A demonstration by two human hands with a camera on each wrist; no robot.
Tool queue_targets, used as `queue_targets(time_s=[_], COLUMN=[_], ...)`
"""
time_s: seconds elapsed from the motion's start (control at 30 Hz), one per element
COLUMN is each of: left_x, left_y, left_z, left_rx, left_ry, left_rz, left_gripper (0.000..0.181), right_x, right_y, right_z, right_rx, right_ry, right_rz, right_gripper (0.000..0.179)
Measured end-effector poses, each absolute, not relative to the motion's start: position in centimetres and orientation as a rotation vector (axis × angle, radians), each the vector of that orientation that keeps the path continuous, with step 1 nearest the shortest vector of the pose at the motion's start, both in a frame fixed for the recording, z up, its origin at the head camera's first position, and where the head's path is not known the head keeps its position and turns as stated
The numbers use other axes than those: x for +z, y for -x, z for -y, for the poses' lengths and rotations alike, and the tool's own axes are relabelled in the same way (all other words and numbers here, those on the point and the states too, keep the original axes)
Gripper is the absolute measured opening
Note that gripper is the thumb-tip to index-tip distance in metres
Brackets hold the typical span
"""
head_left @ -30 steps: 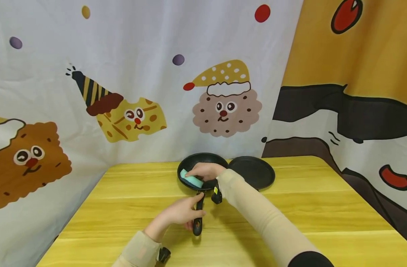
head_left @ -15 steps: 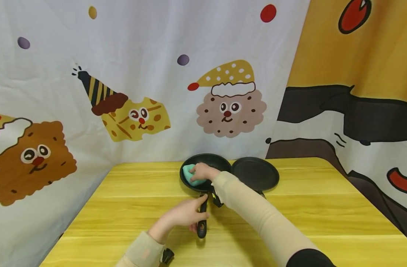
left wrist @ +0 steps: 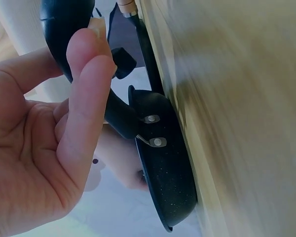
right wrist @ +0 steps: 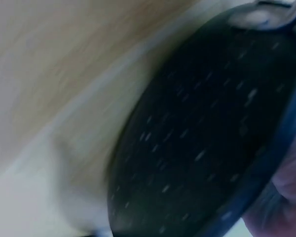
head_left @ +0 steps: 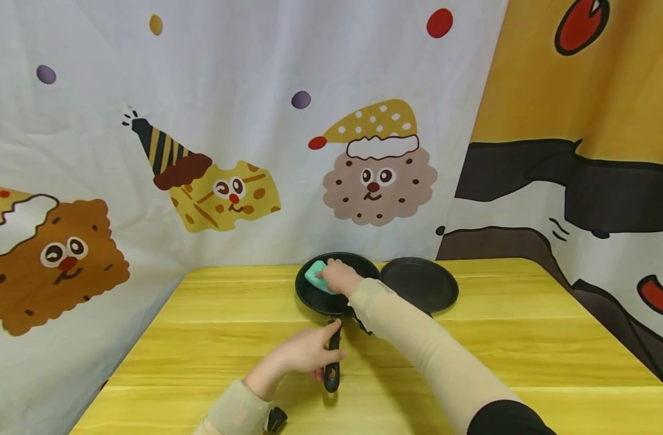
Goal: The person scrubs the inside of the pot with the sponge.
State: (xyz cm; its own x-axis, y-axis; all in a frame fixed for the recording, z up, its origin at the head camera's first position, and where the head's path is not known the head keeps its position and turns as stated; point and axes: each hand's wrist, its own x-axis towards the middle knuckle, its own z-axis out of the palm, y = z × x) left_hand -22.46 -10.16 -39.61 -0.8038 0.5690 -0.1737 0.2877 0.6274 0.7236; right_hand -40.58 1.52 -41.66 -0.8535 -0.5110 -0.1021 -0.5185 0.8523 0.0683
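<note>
Sponge (head_left: 314, 273) apparently pinched in right hand (head_left: 342, 277), left hand (head_left: 307, 349) around pan handle (head_left: 334, 341)

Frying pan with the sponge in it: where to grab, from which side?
Likely the black handle, from the near left: it juts toward the wearer, raised off the table with finger room beneath, and the right arm crosses on the other side.

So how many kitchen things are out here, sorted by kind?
Deep black pan: 1
Flat black pan: 1
Turquoise sponge, held inside the deep pan: 1
Total: 3
</note>
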Motion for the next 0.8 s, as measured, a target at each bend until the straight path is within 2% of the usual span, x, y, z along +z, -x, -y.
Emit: queue_targets(time_s=[0.33, 0.5, 0.8], left_x=[-39.5, -39.3, -39.3], left_y=[22.1, 21.8, 21.3], left_z=[9.4, 9.1, 9.2], left_rx=[0.837, 0.792, 0.740], left_ry=[-0.662, -0.657, -0.655], left_rz=[-2.589, -2.642, -2.716], left_gripper=[0.066, 0.064, 0.061], right_x=[-41.9, -41.6, -40.6], right_y=[42.0, 42.3, 41.6], right_z=[-3.8, -5.5, -6.4], right_rx=[0.661, 0.897, 1.037], right_ry=[0.851, 0.796, 0.785], right_rz=[-3.041, -3.008, -2.911], right_gripper=[0.027, 0.029, 0.029])
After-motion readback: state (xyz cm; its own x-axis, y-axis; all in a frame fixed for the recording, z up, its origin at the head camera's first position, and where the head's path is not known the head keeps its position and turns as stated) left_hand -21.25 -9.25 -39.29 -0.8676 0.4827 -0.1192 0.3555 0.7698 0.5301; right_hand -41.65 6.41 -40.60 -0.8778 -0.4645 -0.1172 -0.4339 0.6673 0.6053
